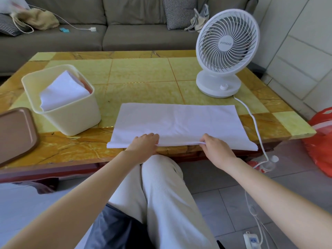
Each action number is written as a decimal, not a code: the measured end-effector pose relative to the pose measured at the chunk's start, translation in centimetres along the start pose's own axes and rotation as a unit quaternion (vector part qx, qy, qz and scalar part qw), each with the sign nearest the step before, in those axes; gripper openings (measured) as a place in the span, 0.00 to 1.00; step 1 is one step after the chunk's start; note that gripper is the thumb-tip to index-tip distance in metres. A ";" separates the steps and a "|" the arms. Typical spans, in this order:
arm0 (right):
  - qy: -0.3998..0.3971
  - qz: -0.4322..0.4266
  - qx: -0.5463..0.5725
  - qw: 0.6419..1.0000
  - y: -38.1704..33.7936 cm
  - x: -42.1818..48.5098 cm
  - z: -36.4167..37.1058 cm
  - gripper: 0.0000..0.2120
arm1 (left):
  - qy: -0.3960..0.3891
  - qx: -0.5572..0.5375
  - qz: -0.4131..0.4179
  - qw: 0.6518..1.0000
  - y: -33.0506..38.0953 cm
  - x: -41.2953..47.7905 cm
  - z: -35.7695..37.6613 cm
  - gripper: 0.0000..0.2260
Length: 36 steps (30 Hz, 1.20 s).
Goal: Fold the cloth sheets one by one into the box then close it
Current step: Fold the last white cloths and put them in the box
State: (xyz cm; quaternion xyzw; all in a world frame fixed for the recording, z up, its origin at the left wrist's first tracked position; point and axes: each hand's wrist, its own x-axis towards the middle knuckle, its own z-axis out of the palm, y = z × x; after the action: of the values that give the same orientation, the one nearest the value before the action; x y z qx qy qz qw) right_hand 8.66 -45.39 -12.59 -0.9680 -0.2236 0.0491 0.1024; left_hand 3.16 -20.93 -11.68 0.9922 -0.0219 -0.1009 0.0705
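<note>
Left hand (143, 143) and right hand (214, 146) both pinching near edge of white cloth (179, 121) lying on table (143, 72); box (71, 114) sitting left, holding folded sheets (62, 90).

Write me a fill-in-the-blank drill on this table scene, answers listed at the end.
The left hand and the right hand hold the ____ edge of the white sheet.
The cream box stands to the ____ of that sheet.
The folded cloth inside the box is ____.
The fan stands on the table, on its ____ side.
Missing words: near; left; white; right.
</note>
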 end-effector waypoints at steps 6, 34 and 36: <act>-0.008 0.026 -0.051 0.998 2.1 -0.3 -1.6 0.11 | -0.026 0.026 -0.010 0.999 -0.3 -1.0 -1.6 0.08; -0.039 0.033 -0.065 0.997 3.0 11.8 -1.1 0.14 | -0.014 -0.011 -0.051 0.999 -5.4 11.5 -2.9 0.11; -0.026 0.035 -0.068 0.997 3.1 12.0 -1.0 0.14 | 0.006 -0.008 -0.046 0.999 -5.4 11.8 -2.7 0.11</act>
State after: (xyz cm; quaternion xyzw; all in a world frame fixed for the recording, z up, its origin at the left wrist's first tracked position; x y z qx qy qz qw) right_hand 20.88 -43.01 -12.88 -0.9784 -0.1948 0.0629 0.0281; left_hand 15.40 -15.86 -12.11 0.9921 0.0250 -0.0986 0.0736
